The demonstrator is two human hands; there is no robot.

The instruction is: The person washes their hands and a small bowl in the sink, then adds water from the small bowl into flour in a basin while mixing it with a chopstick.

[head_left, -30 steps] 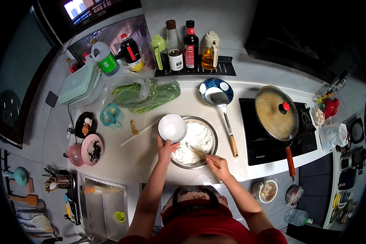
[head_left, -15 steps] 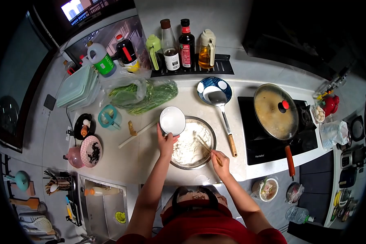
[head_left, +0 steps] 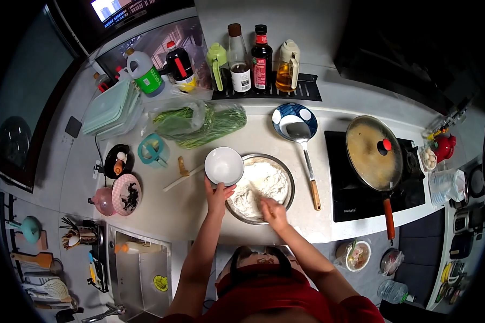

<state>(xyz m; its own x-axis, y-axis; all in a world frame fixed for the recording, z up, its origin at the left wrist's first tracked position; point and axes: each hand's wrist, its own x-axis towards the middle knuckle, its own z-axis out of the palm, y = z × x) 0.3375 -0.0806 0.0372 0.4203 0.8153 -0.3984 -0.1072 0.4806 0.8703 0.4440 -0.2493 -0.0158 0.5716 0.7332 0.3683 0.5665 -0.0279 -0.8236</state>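
Note:
My left hand [head_left: 218, 197] grips a white bowl [head_left: 224, 166] by its near rim, tilted so its pale inside faces me. The bowl overlaps the left edge of a metal basin [head_left: 292, 189]. White flour [head_left: 268, 182] fills much of that basin, with shaggy clumps toward the near left. Over the basin's near right side, my right hand [head_left: 275, 214] is closed around chopsticks [head_left: 256, 190], whose tips are down in the flour. Most of their length is hidden by my fingers or blurred.
A spatula [head_left: 308, 167] rests on a blue bowl [head_left: 280, 116] to the right, near a lidded pan [head_left: 374, 156] on the stove. Bagged greens [head_left: 205, 124] and a rolling pin [head_left: 182, 178] lie left. Bottles [head_left: 261, 62] line the back; a sink [head_left: 137, 274] is front left.
My right hand has moved left and nearer the basin's middle, swinging the chopsticks toward the left of the flour. The bowl has tilted slightly. The whole view has shifted a little.

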